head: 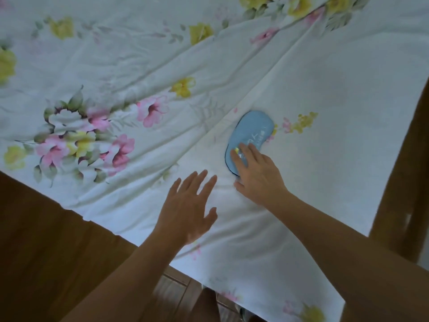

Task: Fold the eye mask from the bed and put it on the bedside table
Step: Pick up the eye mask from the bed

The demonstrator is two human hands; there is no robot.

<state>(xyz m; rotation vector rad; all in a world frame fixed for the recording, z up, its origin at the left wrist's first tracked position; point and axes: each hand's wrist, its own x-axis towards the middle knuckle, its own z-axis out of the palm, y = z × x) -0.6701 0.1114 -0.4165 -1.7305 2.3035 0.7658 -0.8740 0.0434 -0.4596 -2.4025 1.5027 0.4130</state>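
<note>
A light blue eye mask with a dark edge lies flat and unfolded on the flowered white bed sheet, right of the middle. My right hand rests on the mask's near end, fingers spread over it and thumb on the sheet beside it. Whether the fingers grip the mask or only press on it does not show. My left hand hovers over the sheet just left of the mask, fingers apart and holding nothing. No bedside table is in view.
The sheet carries pink and yellow flower prints and long creases. A brown wooden bed frame runs along the lower left edge. More brown wood stands at the right. Wooden floor boards show at the bottom.
</note>
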